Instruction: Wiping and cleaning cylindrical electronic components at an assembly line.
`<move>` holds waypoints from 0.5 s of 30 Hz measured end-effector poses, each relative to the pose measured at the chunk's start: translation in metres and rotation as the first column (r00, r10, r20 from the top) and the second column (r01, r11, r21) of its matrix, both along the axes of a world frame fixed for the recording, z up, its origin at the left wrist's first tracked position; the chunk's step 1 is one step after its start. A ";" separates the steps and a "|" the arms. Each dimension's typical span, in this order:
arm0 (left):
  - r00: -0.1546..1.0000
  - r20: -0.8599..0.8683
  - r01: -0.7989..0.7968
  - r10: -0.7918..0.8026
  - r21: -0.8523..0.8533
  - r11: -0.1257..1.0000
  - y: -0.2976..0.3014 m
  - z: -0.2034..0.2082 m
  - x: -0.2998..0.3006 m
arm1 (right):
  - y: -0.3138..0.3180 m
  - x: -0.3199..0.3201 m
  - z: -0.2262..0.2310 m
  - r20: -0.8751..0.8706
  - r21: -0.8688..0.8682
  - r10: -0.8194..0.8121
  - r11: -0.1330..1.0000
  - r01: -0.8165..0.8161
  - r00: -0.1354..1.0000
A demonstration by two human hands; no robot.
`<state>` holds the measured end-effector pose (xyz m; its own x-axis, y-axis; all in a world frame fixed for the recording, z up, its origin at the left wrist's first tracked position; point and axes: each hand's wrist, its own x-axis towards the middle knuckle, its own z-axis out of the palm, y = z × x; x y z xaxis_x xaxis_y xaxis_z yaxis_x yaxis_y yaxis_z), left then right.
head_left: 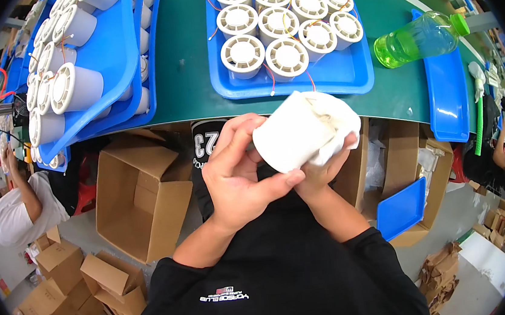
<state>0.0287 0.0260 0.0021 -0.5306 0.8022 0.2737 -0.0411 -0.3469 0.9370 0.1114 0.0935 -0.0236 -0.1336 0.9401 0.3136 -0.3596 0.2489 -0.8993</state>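
Note:
Over the table's front edge I hold a white plastic cylinder [287, 135], tilted on its side. My left hand [233, 180] is closed around its left part, fingers behind and thumb along the lower side. At its right end my right hand [324, 178] grips a crumpled white cloth [341, 118] pressed against the cylinder. The cloth and cylinder hide most of that hand's fingers. Just beyond is a blue tray [351, 81] of similar white cylinders with round vented tops [287, 58] and thin red and yellow wires.
Stacked blue trays [125, 66] with more cylinders stand at left. A green-capped bottle [417, 39] lies right of the middle tray, beside a narrow blue tray [447, 96]. Cardboard boxes [141, 198] flank me below the table [180, 73]. Other people sit at both sides.

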 end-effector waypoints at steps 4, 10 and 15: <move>0.881 0.459 0.117 -0.117 0.028 0.993 0.005 0.004 0.005 | 0.016 -0.014 0.005 -0.086 0.001 -0.039 0.999 0.039 0.996; 0.628 0.770 0.247 -0.112 -0.060 0.967 0.007 0.006 0.004 | 0.034 -0.012 0.015 -0.017 -0.185 0.044 0.982 -0.047 0.999; 0.534 0.833 0.215 -0.144 0.031 0.976 0.009 0.002 0.001 | 0.043 0.009 0.015 -0.001 -0.289 0.006 0.957 -0.006 1.000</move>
<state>0.0296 0.0349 0.0042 -0.3345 0.9039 -0.2665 -0.8630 -0.1802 0.4720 0.1202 0.1364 -0.0087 -0.1391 0.9899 0.0283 -0.3601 -0.0239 -0.9326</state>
